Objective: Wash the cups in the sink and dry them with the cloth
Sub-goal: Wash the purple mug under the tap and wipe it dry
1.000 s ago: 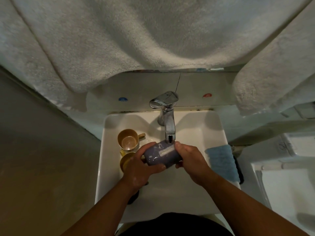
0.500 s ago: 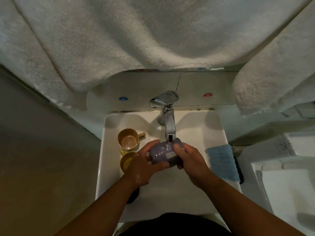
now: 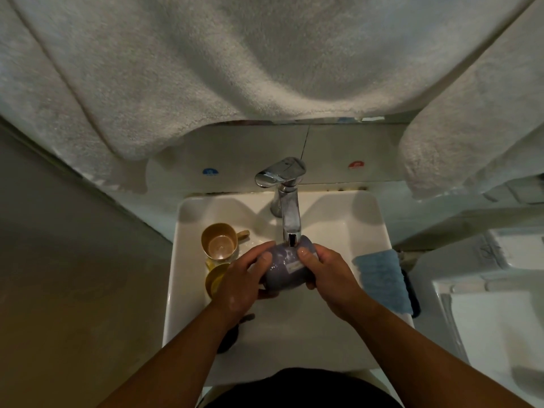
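Observation:
A purple cup (image 3: pixel 284 267) with a small white label lies on its side right under the tap spout (image 3: pixel 291 228), over the white sink (image 3: pixel 347 219). My left hand (image 3: pixel 241 284) grips its left end and my right hand (image 3: pixel 326 275) grips its right end, thumb on top. A tan cup (image 3: pixel 219 241) with a handle stands upright at the sink's left. A yellow cup (image 3: pixel 215 281) lies just in front of it, partly hidden by my left hand. The blue cloth (image 3: pixel 381 279) lies on the sink's right rim.
White towels (image 3: pixel 235 69) hang overhead and at the right (image 3: pixel 471 128), close above the chrome tap handle (image 3: pixel 279 172). A dark object (image 3: pixel 229 334) lies in the basin under my left forearm. A white fixture (image 3: pixel 494 319) stands to the right, a grey wall to the left.
The purple cup has turned in my hands and shifted slightly back, closer under the spout. My right thumb now lies on top of it. The other cups and the cloth stayed put.

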`<state>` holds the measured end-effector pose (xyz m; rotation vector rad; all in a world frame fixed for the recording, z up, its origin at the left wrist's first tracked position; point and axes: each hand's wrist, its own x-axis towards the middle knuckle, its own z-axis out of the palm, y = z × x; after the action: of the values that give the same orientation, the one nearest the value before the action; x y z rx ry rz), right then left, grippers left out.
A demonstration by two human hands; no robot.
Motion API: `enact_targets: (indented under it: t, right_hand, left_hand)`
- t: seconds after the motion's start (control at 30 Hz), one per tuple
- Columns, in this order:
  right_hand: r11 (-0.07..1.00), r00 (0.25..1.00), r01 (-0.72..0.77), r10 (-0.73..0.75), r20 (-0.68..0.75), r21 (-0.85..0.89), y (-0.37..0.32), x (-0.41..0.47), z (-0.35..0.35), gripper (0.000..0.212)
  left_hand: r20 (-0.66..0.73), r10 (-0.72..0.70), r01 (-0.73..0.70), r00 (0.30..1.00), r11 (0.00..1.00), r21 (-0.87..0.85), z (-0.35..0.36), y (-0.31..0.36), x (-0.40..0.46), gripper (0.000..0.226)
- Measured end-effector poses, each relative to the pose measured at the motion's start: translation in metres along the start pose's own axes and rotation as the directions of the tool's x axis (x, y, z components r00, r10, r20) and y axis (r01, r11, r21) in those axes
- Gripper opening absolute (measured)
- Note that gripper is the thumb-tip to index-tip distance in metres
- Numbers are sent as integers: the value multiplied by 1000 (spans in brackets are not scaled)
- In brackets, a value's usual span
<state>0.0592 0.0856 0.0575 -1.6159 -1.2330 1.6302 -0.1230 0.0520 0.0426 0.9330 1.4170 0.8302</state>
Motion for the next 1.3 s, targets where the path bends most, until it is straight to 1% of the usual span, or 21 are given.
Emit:
enact_targets:
  t: [0.1,0.13,0.17,0.2,0.3,0.33,0.43,0.5,0.57,0.63,0.73,0.8,0.83,0.9,0.93,1.03,1.1,1.17,1.23,1.27,1.3]
  right_hand:
    - [998,999,36,-36,-21,43,-3,1,1,17]
    - [997,998,58,-56,-37,57,-4,1,2,11]
    - [996,996,77,-74,-53,49,-3,2,3,4]
    - [995,993,94,-93,-70,19,-3,2,5,8]
    - [986,990,105,-115,-76,-128,2,2,7,39]
    - [982,990,106,-118,-73,-157,3,3,8,38]
    - [989,982,57,-81,-174,-134,1,7,10,10]
    - [992,975,34,-61,-213,-125,-1,8,11,19]
    - [973,987,92,-116,-107,-212,-4,5,11,16]
    - [946,993,113,-117,3,-304,-3,1,12,36]
    - [948,986,68,-111,-124,-311,-7,7,12,9]
    - [947,979,49,-109,-174,-318,-9,8,14,12]
    - [941,982,65,-120,-148,-333,-11,6,15,12]
    - [914,989,95,-132,-68,-395,-12,0,19,32]
    - [900,989,100,-136,-56,-424,-13,-2,20,36]
    - [901,981,49,-126,-151,-432,-18,2,18,14]
    - [919,978,25,-103,-181,-392,-16,4,17,19]
    - [921,992,38,-80,-94,-389,-17,0,19,21]
    - [906,997,50,-68,-28,-420,-12,-2,20,42]
    - [908,995,52,-84,-59,-415,-12,-1,19,38]
    - [921,989,46,-96,-110,-387,-11,3,17,25]
  left_hand:
    - [25,77,-80,997,987,137,-1,-2,-3,77]
    - [19,99,-101,995,982,162,-1,-3,-3,80]
    - [4,94,-94,996,984,153,0,-1,-4,76]
    - [-18,82,-79,996,988,135,1,1,-5,68]
    - [-33,83,-77,996,984,158,-2,4,-7,65]
    - [-19,85,-81,996,982,169,-3,3,-8,70]
    - [18,100,-101,995,978,181,-4,1,-8,75]
    - [-2,104,-102,995,980,170,-1,-2,-7,76]
    - [-22,94,-89,995,984,156,0,-6,-7,80]
    - [-32,91,-85,995,985,152,-1,-11,-6,84]
    - [-27,116,-109,993,977,183,-3,-12,-6,83]
    - [-29,122,-114,992,974,196,-3,-12,-5,83]
    - [-30,123,-115,992,973,201,-3,-12,-5,83]
    - [-40,143,-131,989,964,232,-4,-15,-4,85]
    - [-41,155,-140,987,958,249,-4,-16,-4,86]
    - [-42,154,-139,987,958,252,-1,-16,-5,88]
    - [-55,167,-146,984,950,274,2,-16,-6,89]
    - [-68,181,-155,981,947,282,2,-18,-7,89]
    - [-70,192,-165,979,945,284,0,-19,-6,88]
    - [-66,196,-170,978,944,283,-1,-18,-5,87]
    - [-63,192,-168,979,945,280,-1,-17,-5,86]
